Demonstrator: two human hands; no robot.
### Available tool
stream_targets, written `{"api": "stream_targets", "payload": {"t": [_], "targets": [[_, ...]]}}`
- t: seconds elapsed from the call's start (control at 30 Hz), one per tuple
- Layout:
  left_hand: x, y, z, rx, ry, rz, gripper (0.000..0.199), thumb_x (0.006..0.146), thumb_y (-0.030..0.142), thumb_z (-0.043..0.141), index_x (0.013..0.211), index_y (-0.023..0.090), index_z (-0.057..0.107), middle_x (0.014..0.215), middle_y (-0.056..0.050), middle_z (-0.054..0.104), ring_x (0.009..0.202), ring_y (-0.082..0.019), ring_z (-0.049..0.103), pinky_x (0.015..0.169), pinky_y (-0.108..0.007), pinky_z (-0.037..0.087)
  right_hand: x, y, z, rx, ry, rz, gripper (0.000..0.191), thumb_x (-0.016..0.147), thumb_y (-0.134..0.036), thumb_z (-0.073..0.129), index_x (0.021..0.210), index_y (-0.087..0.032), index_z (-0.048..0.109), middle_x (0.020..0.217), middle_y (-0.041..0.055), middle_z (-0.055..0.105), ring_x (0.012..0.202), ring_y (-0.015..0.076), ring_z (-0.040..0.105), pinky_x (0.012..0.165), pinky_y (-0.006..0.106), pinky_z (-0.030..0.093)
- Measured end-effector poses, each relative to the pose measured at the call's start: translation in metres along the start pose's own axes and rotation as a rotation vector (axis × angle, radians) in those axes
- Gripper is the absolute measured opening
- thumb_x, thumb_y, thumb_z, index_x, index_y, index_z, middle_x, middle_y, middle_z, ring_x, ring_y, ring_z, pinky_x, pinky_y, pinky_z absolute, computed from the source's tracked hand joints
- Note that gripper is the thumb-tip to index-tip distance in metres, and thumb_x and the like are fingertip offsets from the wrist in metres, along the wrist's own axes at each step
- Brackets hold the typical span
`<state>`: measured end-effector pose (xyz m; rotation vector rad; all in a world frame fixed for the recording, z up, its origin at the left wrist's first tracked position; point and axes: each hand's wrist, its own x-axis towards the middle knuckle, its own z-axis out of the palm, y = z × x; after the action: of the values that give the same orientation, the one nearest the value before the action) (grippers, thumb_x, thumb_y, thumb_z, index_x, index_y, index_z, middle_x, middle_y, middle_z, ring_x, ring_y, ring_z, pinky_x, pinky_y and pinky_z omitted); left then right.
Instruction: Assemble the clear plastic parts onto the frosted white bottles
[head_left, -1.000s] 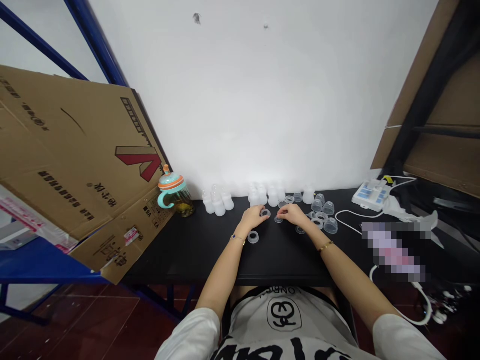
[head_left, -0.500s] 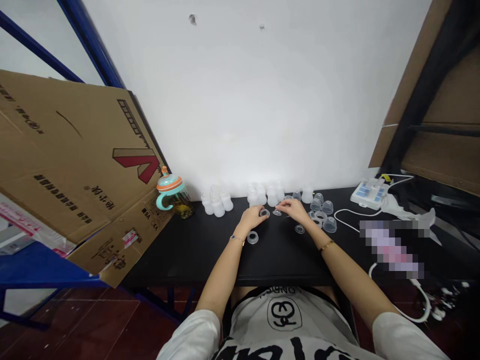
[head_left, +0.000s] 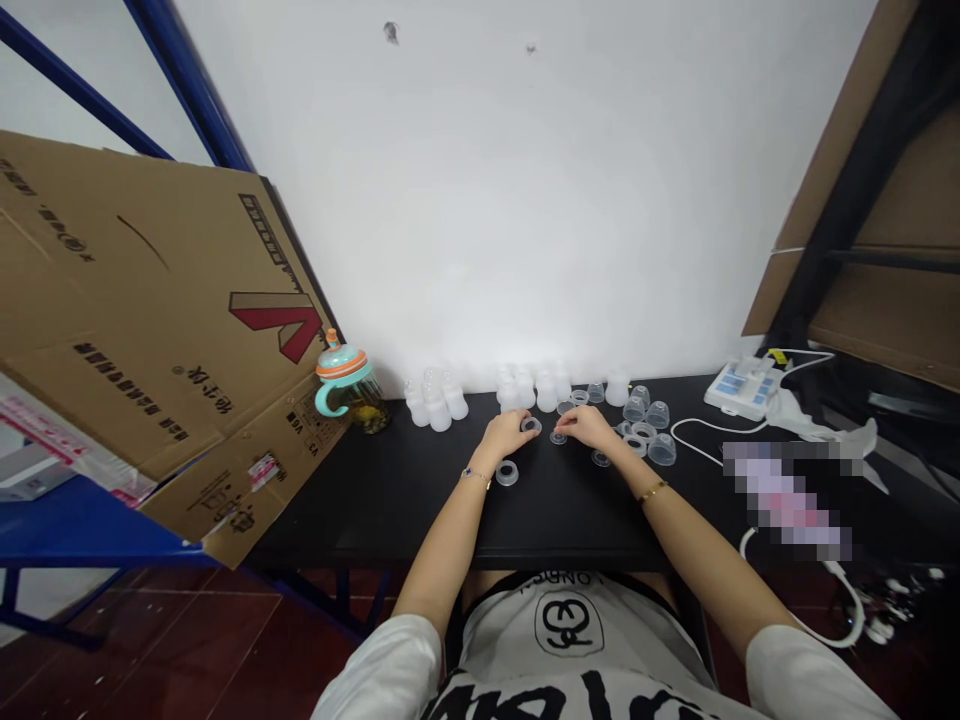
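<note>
My left hand (head_left: 506,433) rests on the black table (head_left: 375,510), its fingertips on a clear silicone ring (head_left: 531,425). A second ring (head_left: 507,473) lies just below that hand. My right hand (head_left: 589,428) is close beside a small clear piece (head_left: 558,437), with another ring (head_left: 601,458) below it. Frosted bottle-shaped parts (head_left: 439,405) stand in a group along the wall, with more (head_left: 525,392) further right. Clear cups (head_left: 645,415) and rings (head_left: 637,440) are piled to the right of my right hand.
A large flattened cardboard box (head_left: 165,330) leans over the table's left end beside a teal-handled bottle (head_left: 349,385). To the right sit a white device with blue keys (head_left: 742,390) and its white cable (head_left: 705,435). A blue shelf frame (head_left: 75,530) stands at left.
The small clear piece by my right hand was raised in the half-second-old frame and now sits lower, on the table. My left hand and its ring have barely moved.
</note>
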<state>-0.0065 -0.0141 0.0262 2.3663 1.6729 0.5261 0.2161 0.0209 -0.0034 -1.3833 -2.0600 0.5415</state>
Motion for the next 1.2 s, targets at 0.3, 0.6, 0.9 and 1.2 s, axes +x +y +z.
{"api": "stream_targets", "payload": {"t": [0.3,0.6,0.9,1.2], "targets": [[0.0006,-0.0015,0.0005,-0.006,0.01,-0.001,0.034,0.087,0.042,0.07,0.115,0.023,0.071,0.1,-0.006,0.075,0.09,-0.023,0.068,0.077,-0.027,0.047,0.0014,0.0024,-0.0003,0.031,0.051,0.012,0.01,0.074,-0.031,0.076,0.074,-0.022,0.08,0.071,0.002,0.076,0.071,0.0204,0.069,0.065,0.028,0.048],[0.0002,-0.0004,-0.0006,-0.02,0.015,0.004,0.034,0.086,0.04,0.071,0.116,0.022,0.071,0.099,-0.007,0.075,0.091,-0.025,0.069,0.078,-0.028,0.047,0.0014,0.0029,-0.004,0.028,0.052,0.025,0.009,0.075,-0.031,0.075,0.076,-0.023,0.081,0.072,0.0024,0.076,0.073,0.0219,0.07,0.066,0.029,0.05],[0.003,-0.0035,0.0028,-0.03,0.01,0.011,0.032,0.085,0.038,0.071,0.113,0.022,0.071,0.099,-0.007,0.074,0.091,-0.024,0.068,0.078,-0.029,0.046,0.0001,0.002,-0.0045,-0.024,-0.007,0.032,0.007,0.075,-0.026,0.076,0.073,-0.02,0.078,0.07,0.002,0.075,0.071,0.0197,0.069,0.063,0.027,0.046],[0.0031,-0.0033,0.0036,-0.011,0.021,0.024,0.033,0.086,0.039,0.07,0.114,0.022,0.071,0.097,-0.007,0.075,0.089,-0.024,0.068,0.076,-0.028,0.046,0.0035,0.0084,-0.0013,0.004,-0.017,-0.022,0.017,0.079,-0.015,0.064,0.084,-0.02,0.079,0.08,0.0035,0.078,0.078,0.0201,0.072,0.07,0.027,0.051]]}}
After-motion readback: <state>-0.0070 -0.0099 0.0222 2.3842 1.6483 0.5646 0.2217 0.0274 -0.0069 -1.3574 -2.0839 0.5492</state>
